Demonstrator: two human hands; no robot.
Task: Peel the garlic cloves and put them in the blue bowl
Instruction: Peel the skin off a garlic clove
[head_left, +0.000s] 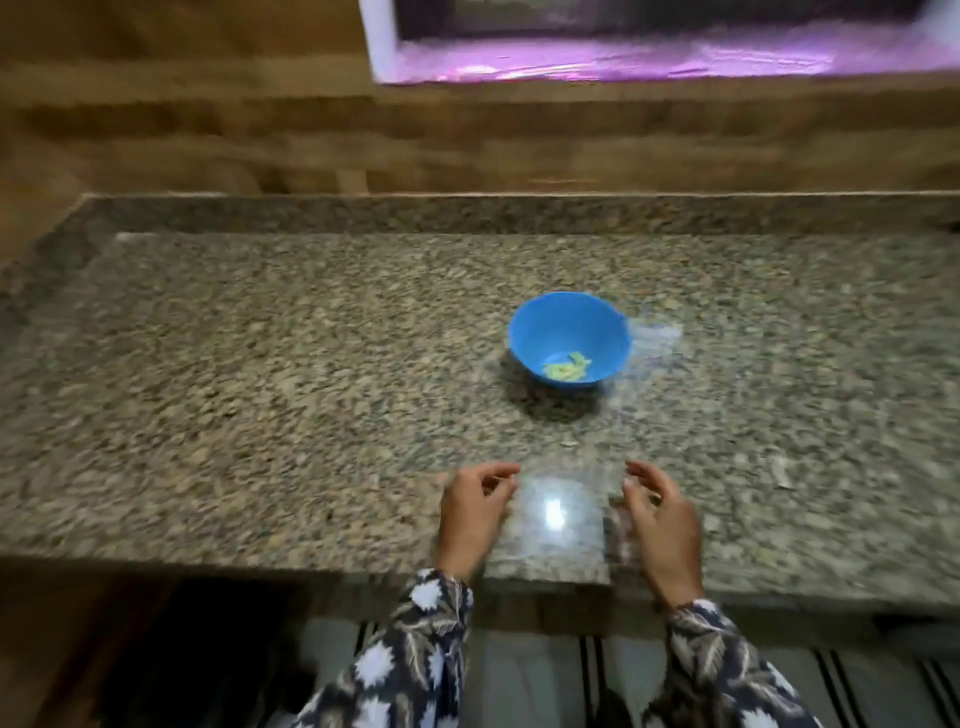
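The blue bowl (571, 332) stands on the granite counter, right of centre, with a few pale yellowish garlic pieces (566, 370) at its bottom. Close to the counter's front edge a clear plastic bag (553, 519) is stretched between my hands and reflects a bright light. My left hand (475, 517) holds its left edge with curled fingers. My right hand (662, 525) grips its right edge the same way. The picture is blurred, and I cannot make out whether anything is inside the bag.
A second piece of clear plastic (652, 343) lies right beside the bowl. The granite counter (260, 389) has a raised back ledge against a wooden wall. Below the front edge is a striped floor mat (597, 670).
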